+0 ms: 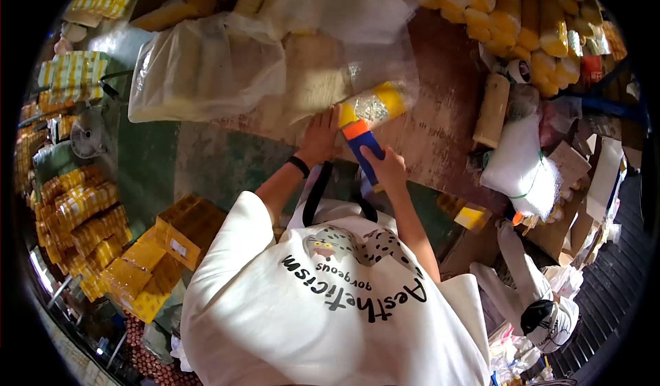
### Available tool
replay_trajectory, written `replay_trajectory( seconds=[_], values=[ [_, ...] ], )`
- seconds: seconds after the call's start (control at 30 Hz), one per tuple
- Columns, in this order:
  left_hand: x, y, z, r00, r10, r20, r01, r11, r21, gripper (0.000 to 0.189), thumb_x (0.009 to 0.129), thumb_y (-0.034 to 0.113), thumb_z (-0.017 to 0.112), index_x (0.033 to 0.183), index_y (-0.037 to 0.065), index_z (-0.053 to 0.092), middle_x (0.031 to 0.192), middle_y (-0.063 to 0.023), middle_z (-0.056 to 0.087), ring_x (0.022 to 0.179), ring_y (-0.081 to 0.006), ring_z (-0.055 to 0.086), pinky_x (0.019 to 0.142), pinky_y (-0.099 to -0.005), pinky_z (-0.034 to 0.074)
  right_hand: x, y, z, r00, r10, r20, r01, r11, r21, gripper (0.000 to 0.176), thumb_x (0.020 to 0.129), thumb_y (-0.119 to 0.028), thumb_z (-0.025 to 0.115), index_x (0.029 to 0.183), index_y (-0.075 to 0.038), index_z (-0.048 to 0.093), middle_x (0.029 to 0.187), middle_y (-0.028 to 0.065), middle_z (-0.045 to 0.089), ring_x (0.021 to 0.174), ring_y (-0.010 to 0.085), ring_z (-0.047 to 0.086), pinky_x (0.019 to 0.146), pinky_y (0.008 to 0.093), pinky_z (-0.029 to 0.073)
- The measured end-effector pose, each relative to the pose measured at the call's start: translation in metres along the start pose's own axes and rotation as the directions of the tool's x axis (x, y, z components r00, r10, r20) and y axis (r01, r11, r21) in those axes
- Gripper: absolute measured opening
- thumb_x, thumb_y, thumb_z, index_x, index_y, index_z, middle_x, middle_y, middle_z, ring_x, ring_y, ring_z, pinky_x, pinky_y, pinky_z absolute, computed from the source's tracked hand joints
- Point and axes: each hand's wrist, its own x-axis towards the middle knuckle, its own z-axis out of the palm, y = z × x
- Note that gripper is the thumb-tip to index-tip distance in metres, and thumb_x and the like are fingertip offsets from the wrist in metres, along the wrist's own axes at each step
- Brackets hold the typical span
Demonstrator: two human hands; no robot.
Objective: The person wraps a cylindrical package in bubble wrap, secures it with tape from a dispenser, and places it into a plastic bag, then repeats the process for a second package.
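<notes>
On the tabletop in front of me lies a yellow-and-white cylindrical pack (375, 106) in clear film, tilted up to the right. My left hand (320, 136) rests at the pack's left end, fingers stretched forward and lying flat. A dark band circles that wrist. My right hand (386, 169) is closed round a blue hand tool (366, 153) with an orange head. The orange end meets the near side of the pack, close to my left fingertips; its exact kind is not clear. Clear plastic film (385, 59) spreads behind the pack.
A large plastic-wrapped bundle (203, 76) stands at the left of the worn table (440, 131). Yellow wrapped rolls (509, 15) are piled at the back right. Cardboard boxes (182, 238) sit lower left, near stacked yellow packs (82, 207). A white wrapped bundle (519, 162) lies at right.
</notes>
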Motion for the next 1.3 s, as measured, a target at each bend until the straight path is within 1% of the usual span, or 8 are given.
replay_trajectory(
  seconds=[0.17, 0.47, 0.57, 0.67, 0.77, 1.03, 1.13, 1.3],
  values=[
    [0.01, -0.015, 0.01, 0.996, 0.065, -0.061, -0.068, 0.996, -0.06, 0.112, 0.059, 0.034, 0.079, 0.145, 0.004, 0.015, 0.138, -0.0218, 0.037, 0.124, -0.0398, 0.04, 0.105, -0.0449, 0.034, -0.036, 0.05, 0.018, 0.996, 0.087, 0.023, -0.088, 0.996, 0.034, 0.071, 0.076, -0.061, 0.062, 0.108, 0.002, 0.059, 0.1, 0.0256, 0.063, 0.098, 0.0409, 0.059, 0.086, 0.043, 0.045],
    [0.022, -0.036, -0.008, 0.935, -0.019, 0.354, 0.205, 0.843, -0.497, 0.117, 0.056, 0.042, 0.079, 0.145, 0.0, 0.015, 0.144, -0.0232, 0.031, 0.13, -0.0354, 0.036, 0.106, -0.0434, 0.034, 0.016, 0.033, 0.001, 0.995, 0.021, 0.096, 0.001, 0.973, -0.229, 0.07, 0.077, -0.066, 0.058, 0.084, 0.004, 0.065, 0.088, 0.0242, 0.065, 0.085, 0.0371, 0.064, 0.072, 0.043, 0.052],
    [0.034, -0.034, -0.026, 0.937, -0.059, 0.345, 0.106, 0.987, -0.12, 0.121, 0.056, 0.044, 0.08, 0.146, 0.0, 0.013, 0.146, -0.0214, 0.028, 0.133, -0.0336, 0.032, 0.109, -0.0419, 0.03, 0.026, 0.021, -0.003, 0.985, 0.075, 0.155, -0.048, 0.984, -0.172, 0.072, 0.076, -0.067, 0.058, 0.084, 0.004, 0.063, 0.084, 0.0232, 0.064, 0.085, 0.0368, 0.064, 0.074, 0.0441, 0.052],
    [0.012, -0.007, -0.025, 0.976, 0.212, -0.049, -0.205, 0.97, 0.13, 0.111, 0.053, 0.033, 0.079, 0.142, -0.003, 0.023, 0.135, -0.0224, 0.041, 0.128, -0.034, 0.037, 0.107, -0.0389, 0.032, 0.027, 0.012, 0.003, 0.985, 0.099, 0.139, -0.079, 0.987, -0.141, 0.071, 0.076, -0.067, 0.059, 0.086, 0.003, 0.062, 0.086, 0.0238, 0.064, 0.086, 0.0375, 0.064, 0.075, 0.0441, 0.052],
    [0.008, 0.005, -0.015, 0.985, 0.14, -0.104, -0.09, 0.918, 0.385, 0.102, 0.057, 0.029, 0.078, 0.139, -0.003, 0.027, 0.13, -0.0217, 0.045, 0.122, -0.0345, 0.042, 0.104, -0.0409, 0.036, 0.019, 0.006, 0.007, 0.994, 0.088, 0.066, -0.083, 0.993, -0.083, 0.069, 0.076, -0.066, 0.059, 0.085, 0.003, 0.064, 0.082, 0.023, 0.064, 0.081, 0.0366, 0.064, 0.072, 0.0433, 0.051],
    [0.038, -0.021, -0.015, 0.998, -0.061, 0.001, 0.061, 0.998, 0.013, 0.098, 0.056, 0.029, 0.08, 0.135, -0.002, 0.03, 0.118, -0.0214, 0.052, 0.107, -0.037, 0.053, 0.09, -0.0422, 0.046, -0.021, 0.029, 0.015, 0.992, 0.12, 0.03, -0.122, 0.991, 0.061, 0.066, 0.076, -0.061, 0.063, 0.091, 0.003, 0.064, 0.083, 0.0222, 0.066, 0.081, 0.0367, 0.065, 0.072, 0.043, 0.05],
    [0.047, -0.009, -0.045, 0.972, -0.139, 0.189, 0.153, 0.986, -0.066, 0.101, 0.056, 0.032, 0.081, 0.137, 0.001, 0.031, 0.12, -0.0202, 0.052, 0.11, -0.0341, 0.053, 0.092, -0.0408, 0.045, -0.021, 0.074, 0.038, 0.928, -0.168, -0.332, 0.177, 0.984, -0.003, 0.067, 0.076, -0.061, 0.063, 0.09, 0.004, 0.064, 0.083, 0.0222, 0.066, 0.082, 0.0377, 0.065, 0.074, 0.0431, 0.05],
    [0.053, -0.038, -0.044, 0.938, -0.085, 0.336, 0.226, 0.885, -0.407, 0.103, 0.053, 0.028, 0.082, 0.14, 0.003, 0.031, 0.123, -0.0165, 0.054, 0.114, -0.0303, 0.052, 0.096, -0.0356, 0.042, 0.005, 0.043, 0.025, 0.997, -0.015, -0.073, 0.003, 0.985, -0.174, 0.07, 0.076, -0.062, 0.061, 0.081, 0.007, 0.066, 0.082, 0.0271, 0.064, 0.081, 0.0405, 0.064, 0.068, 0.0438, 0.051]
  ],
)
